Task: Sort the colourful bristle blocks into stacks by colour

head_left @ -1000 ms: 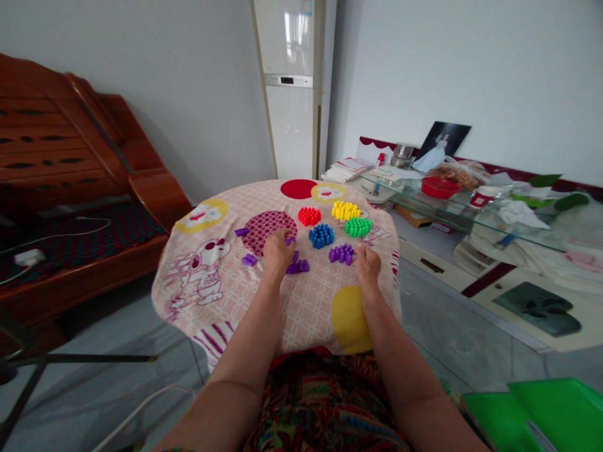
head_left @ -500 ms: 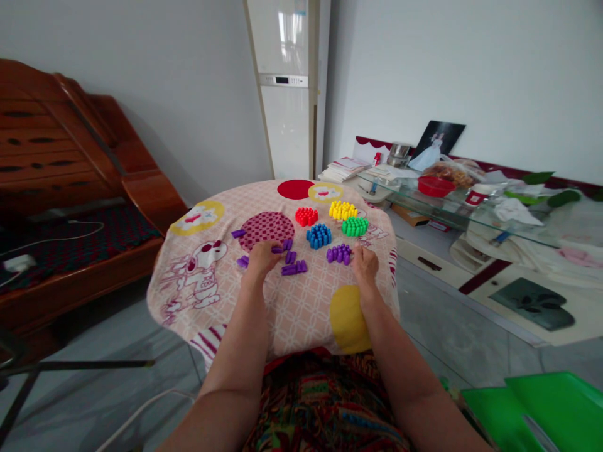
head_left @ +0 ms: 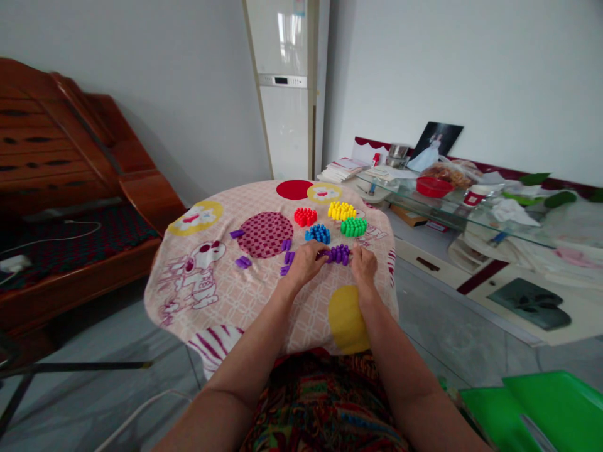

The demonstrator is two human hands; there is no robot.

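My left hand (head_left: 306, 265) is closed in a pinch on a small purple peg-shaped piece (head_left: 323, 253) at the left end of a standing purple group (head_left: 338, 254). At that group's right side, my right hand (head_left: 364, 265) has its fingers pressed together; whatever they hold is hidden. Loose purple pieces (head_left: 243, 262) lie on the left of the cloth, with another purple piece (head_left: 237, 233) behind them. More purple pieces (head_left: 286, 244) lie just left of my left hand, which partly covers them. Behind stand blue pieces (head_left: 317, 234), red pieces (head_left: 306, 217), yellow pieces (head_left: 342, 211) and green pieces (head_left: 353, 227).
A patterned cloth (head_left: 282, 314) covers the round table. To the right is a glass-topped cabinet (head_left: 471, 216) bearing a red bowl (head_left: 434, 186) and papers. A wooden bench (head_left: 94, 163) stands left, and green plastic (head_left: 556, 402) is at lower right.
My left hand has moved right, from the loose purple pieces to the standing purple group, carrying a purple piece. My right hand has stayed beside the group.
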